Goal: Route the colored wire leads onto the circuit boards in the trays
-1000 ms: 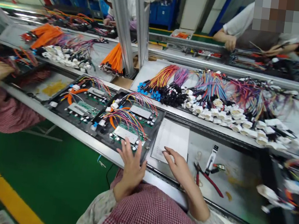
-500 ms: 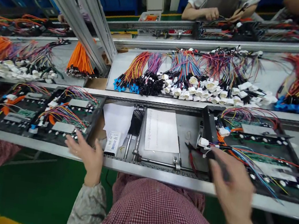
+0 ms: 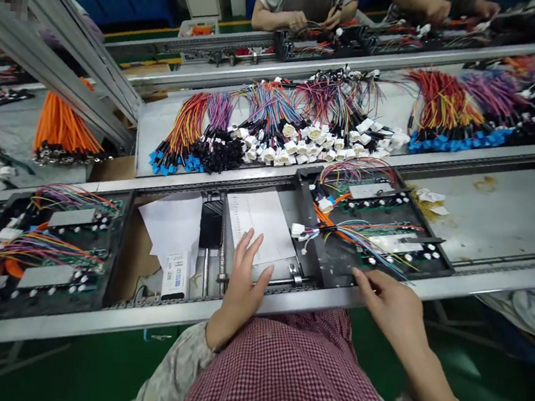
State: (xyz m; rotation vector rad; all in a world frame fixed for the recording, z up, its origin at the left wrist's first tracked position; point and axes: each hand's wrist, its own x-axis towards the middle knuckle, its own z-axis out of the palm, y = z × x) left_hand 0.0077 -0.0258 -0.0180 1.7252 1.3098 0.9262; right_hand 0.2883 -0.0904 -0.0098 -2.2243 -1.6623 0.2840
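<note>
My left hand (image 3: 242, 282) is open, fingers spread, over the lower part of a printed paper sheet (image 3: 260, 222) and near the front rail. My right hand (image 3: 393, 308) is at the front edge of a black tray (image 3: 337, 263), its thumb and fingers closed at the tray's wall. Inside the tray are green circuit boards with grey plates (image 3: 391, 241). A bundle of coloured wires (image 3: 344, 232) with a white connector (image 3: 298, 230) lies across it, the connector reaching over the left wall.
Black trays with wired boards (image 3: 46, 275) stand at left. A small white box (image 3: 176, 275) and a dark phone-like slab (image 3: 211, 225) lie between. Wire bundles (image 3: 189, 121) line the shelf behind the front rail (image 3: 279, 305). A co-worker's hands (image 3: 334, 18) work across the line.
The view has swung right. The black tray has slid left, nearer the paper, and the red-handled pliers are out of sight. My left hand has moved from the left tray to over the paper.
</note>
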